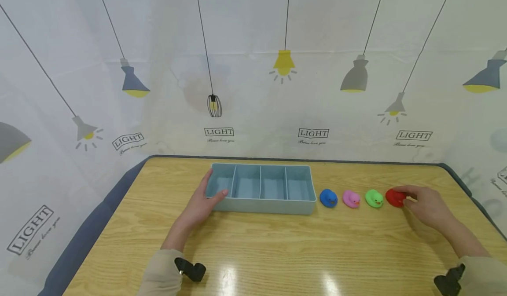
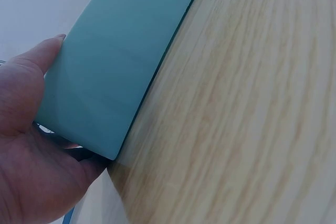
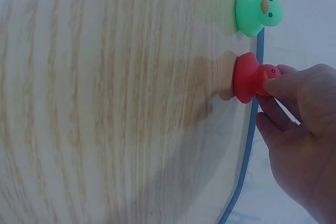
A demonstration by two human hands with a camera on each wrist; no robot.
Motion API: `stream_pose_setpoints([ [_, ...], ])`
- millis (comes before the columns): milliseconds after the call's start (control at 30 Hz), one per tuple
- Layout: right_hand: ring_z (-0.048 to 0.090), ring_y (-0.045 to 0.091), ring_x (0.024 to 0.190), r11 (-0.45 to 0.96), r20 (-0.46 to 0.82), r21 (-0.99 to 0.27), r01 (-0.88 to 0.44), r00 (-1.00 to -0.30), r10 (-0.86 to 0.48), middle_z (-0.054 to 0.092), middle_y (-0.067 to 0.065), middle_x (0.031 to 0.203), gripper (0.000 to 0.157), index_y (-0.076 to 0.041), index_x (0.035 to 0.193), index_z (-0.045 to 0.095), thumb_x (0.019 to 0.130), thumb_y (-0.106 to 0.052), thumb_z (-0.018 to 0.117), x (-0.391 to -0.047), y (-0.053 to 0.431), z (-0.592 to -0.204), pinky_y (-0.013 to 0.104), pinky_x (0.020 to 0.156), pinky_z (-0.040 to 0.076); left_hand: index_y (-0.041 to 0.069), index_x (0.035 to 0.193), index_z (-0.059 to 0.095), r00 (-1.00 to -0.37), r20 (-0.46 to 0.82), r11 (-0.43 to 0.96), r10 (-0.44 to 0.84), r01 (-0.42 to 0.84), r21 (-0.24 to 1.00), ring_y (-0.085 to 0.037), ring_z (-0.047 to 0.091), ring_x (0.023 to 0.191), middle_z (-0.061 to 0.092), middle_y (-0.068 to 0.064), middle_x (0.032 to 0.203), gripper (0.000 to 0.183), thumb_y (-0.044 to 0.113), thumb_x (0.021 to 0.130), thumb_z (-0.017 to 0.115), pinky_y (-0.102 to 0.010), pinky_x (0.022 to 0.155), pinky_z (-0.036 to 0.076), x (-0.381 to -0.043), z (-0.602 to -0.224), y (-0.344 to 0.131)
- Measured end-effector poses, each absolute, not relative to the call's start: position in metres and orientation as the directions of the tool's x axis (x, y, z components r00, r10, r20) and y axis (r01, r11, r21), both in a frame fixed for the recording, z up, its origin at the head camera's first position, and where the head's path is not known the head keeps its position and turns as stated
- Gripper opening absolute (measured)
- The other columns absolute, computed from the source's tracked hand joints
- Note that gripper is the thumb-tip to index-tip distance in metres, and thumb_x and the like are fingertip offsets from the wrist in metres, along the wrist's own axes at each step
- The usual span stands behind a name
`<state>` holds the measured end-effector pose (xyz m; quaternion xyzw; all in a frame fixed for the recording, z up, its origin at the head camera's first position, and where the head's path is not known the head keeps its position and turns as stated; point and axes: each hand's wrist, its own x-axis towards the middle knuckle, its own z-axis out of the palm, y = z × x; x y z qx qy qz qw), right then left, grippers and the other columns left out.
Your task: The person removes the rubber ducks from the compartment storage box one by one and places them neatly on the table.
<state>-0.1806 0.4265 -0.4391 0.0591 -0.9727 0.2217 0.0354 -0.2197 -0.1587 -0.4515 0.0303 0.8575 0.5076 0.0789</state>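
A pale blue box [image 1: 261,206] with a row of open compartments stands on the wooden table, with bare floors showing in them. My left hand [image 1: 200,203] grips its left end, thumb over the front rim and fingers along the end wall. In the left wrist view the thumb lies at the edge of the box's long side; the other fingers are partly hidden. At the right, my right hand [image 1: 429,206] pinches a red rubber duck [image 3: 245,78] by its head between thumb and fingers. The duck's base is at the tabletop.
Left of the red duck, a green duck [image 1: 374,199], a pink duck [image 1: 351,199] and a blue duck [image 1: 328,198] line up towards the box. Behind the table [image 1: 277,247] hangs a white curtain [image 1: 253,76] printed with lamps. A dark blue edge borders the tabletop.
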Motion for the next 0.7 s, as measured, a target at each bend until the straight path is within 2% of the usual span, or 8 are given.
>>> stream_pose_setpoints([
  [500,0.053,0.062,0.114,0.883,0.109,-0.451,-0.129,-0.99,-0.089,0.06,0.038,0.126,0.039,0.014,0.13,0.06,0.095,-0.003,0.068,-0.181,0.419,-0.433,0.067,0.087,0.049,0.025,0.167,0.007,-0.987,-0.081,0.471,0.142,-0.005,0.882,-0.038,0.012,0.155,0.011,-0.01,0.171,0.091,0.045,0.1,0.065,-0.06,0.121,0.016,-0.222,-0.455,-0.161],
  [700,0.053,0.062,0.114,0.881,0.149,-0.448,-0.154,-0.984,-0.097,0.061,0.037,0.125,0.04,0.012,0.131,0.06,0.098,-0.008,0.068,-0.182,0.414,-0.43,0.068,0.087,0.048,0.022,0.167,0.007,-0.987,-0.085,0.52,0.139,0.0,0.854,-0.04,0.015,0.154,0.013,-0.013,0.171,0.091,0.046,0.1,0.064,-0.059,0.121,0.017,-0.223,-0.452,-0.163],
])
